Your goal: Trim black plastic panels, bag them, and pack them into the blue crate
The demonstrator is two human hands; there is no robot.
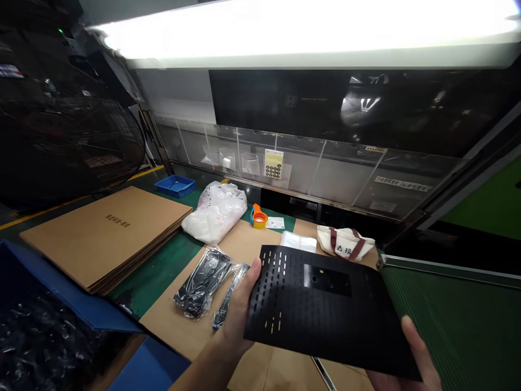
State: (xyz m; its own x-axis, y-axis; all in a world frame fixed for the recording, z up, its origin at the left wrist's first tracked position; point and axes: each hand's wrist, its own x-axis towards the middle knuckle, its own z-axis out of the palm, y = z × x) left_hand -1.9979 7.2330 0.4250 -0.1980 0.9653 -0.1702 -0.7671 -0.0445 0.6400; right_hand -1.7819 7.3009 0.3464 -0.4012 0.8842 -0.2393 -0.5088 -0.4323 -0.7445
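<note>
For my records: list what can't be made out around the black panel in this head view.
Head view:
- Left hand: fingers hidden behind the black slotted panel.
- Right hand: cut off by the bottom edge, fingers hidden behind the panel.
- Panel's underside: hidden by the panel itself.
- Bagged black item: shape blurred by glare on the plastic.
- Paper slip beside the tape roll: print too small.
- Blue box: contents dark, cut off by the left and bottom edges.

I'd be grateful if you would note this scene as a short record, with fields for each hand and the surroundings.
Left hand: holds a black perforated panel by its left edge
Right hand: holds the panel's lower right side
Nearby: two plastic-wrapped black items
Rest: stacked cardboard sheets, blue tray, tape roll, white plastic bag
</note>
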